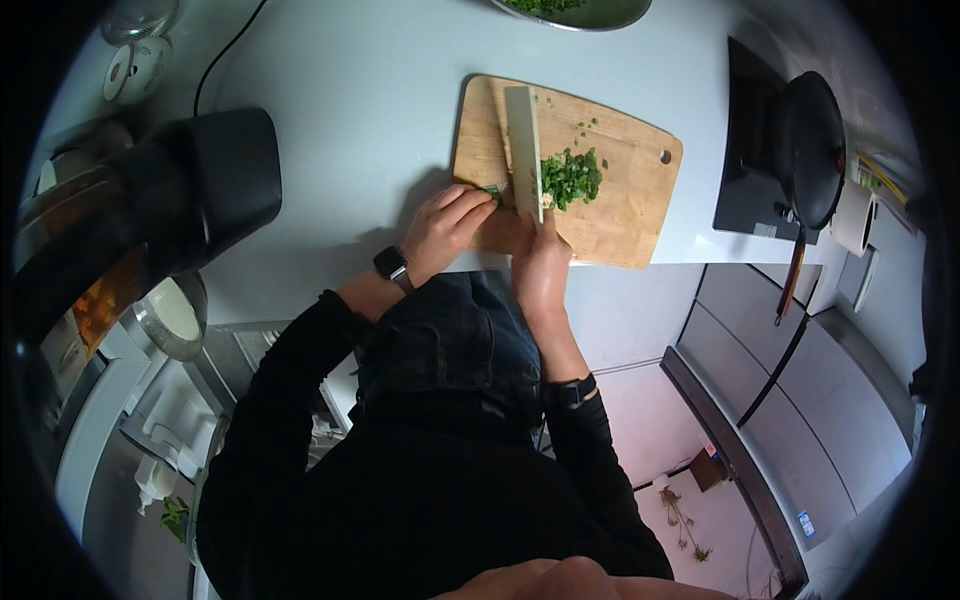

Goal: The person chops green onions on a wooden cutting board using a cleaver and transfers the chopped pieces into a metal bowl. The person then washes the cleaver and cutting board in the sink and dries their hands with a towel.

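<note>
My right hand [538, 266] grips the handle of a broad kitchen knife [525, 142], its pale blade pointing away from me over a wooden cutting board [626, 217]. To the blade's left, my left hand [448, 225] rests on the board with curled fingers, holding a short bit of green stalks [492, 192]. A small heap of chopped green leaves [571, 178] lies right of the blade. Loose green scraps [586, 129] are scattered farther up the board. The knife's handle is mostly hidden by my right hand.
At the top edge is a metal bowl [600, 16] with chopped greens. On the right a black frying pan [814, 150] stands on a black cooktop [739, 157]. A black appliance [236, 169] and a cable [225, 56] occupy the left. The counter's front edge runs before my waist.
</note>
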`<state>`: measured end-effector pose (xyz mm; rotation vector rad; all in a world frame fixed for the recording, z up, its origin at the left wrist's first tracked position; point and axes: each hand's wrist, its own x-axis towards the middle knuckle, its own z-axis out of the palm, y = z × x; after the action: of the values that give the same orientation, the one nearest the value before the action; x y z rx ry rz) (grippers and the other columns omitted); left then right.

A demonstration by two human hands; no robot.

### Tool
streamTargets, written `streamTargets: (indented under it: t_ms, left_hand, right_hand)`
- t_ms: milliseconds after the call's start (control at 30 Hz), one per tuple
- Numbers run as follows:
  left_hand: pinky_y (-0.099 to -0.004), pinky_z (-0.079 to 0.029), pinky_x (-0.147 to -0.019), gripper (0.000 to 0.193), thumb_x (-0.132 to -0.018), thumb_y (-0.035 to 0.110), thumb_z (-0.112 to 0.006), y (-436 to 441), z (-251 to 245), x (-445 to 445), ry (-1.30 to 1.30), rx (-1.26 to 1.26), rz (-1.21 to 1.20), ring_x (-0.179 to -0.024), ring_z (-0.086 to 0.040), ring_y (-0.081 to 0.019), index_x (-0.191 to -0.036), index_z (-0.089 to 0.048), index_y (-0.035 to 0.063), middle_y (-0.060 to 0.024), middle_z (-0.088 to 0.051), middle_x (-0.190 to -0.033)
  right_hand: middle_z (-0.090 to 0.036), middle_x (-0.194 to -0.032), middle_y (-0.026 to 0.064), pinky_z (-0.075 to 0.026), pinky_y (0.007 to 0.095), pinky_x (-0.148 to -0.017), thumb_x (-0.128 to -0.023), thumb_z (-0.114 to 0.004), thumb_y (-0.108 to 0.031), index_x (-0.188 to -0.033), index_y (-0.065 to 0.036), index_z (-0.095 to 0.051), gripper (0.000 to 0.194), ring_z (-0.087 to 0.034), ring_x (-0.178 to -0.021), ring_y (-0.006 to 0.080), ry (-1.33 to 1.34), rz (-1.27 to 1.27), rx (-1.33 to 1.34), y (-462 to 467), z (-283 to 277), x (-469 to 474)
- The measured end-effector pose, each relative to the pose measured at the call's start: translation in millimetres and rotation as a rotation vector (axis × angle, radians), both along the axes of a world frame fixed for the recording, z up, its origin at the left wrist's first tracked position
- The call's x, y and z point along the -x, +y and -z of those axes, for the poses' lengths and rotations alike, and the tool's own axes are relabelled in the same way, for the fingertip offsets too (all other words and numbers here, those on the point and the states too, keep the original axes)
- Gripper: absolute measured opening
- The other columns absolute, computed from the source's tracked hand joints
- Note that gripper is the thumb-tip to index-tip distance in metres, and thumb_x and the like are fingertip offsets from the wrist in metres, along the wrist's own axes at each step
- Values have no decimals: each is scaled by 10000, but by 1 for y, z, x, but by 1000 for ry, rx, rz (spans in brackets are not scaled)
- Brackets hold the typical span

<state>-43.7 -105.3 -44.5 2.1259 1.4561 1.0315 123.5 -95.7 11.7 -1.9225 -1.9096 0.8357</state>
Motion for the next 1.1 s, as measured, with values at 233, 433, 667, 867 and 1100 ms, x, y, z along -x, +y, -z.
streamTargets:
  t_ms: [233,433,667,867,1100]
  left_hand:
    - [-367,-563,-783,236,-768,-28,-671,4,2,-12,-98,22,-23,-953,-665,-283,-1001,-707,-37,-114,-679,-1029]
    - [-378,-562,-782,239,-761,-17,-669,4,1,-8,-56,10,2,-952,-661,-289,-996,-700,-51,-125,-675,-1038]
    - [-375,-553,-832,257,-773,0,-679,3,-1,-6,-24,31,26,-993,-654,-275,-1026,-711,-29,-109,-678,-1077]
    - [-374,-537,-905,257,-808,68,-725,-6,-5,-4,-75,-45,-49,-1066,-638,-247,-1059,-731,12,-76,-680,-1148]
    - [-372,-546,-891,208,-807,35,-717,-2,-2,1,-59,28,-69,-1043,-641,-256,-1011,-730,-2,-85,-682,-1078]
  right_hand:
    - [-662,-706,256,-528,493,-529,-996,-603,-107,-1056,33,-601,152,-664,-613,432,-101,-75,15,-23,-12,-13]
    - [-621,-658,277,-480,492,-512,-987,-604,-66,-1041,77,-600,153,-649,-617,452,-135,-63,61,-29,-11,-8]
    - [-614,-643,273,-477,462,-503,-995,-600,-79,-1075,89,-609,186,-638,-574,432,9,-10,-53,2,3,5]
    - [-587,-618,267,-446,461,-485,-1004,-597,-73,-980,57,-587,132,-620,-563,436,-13,-22,-20,-10,-17,-13]
    - [-667,-703,244,-536,499,-531,-997,-602,-131,-1044,7,-582,147,-665,-630,439,-120,-102,61,-30,-14,-13]
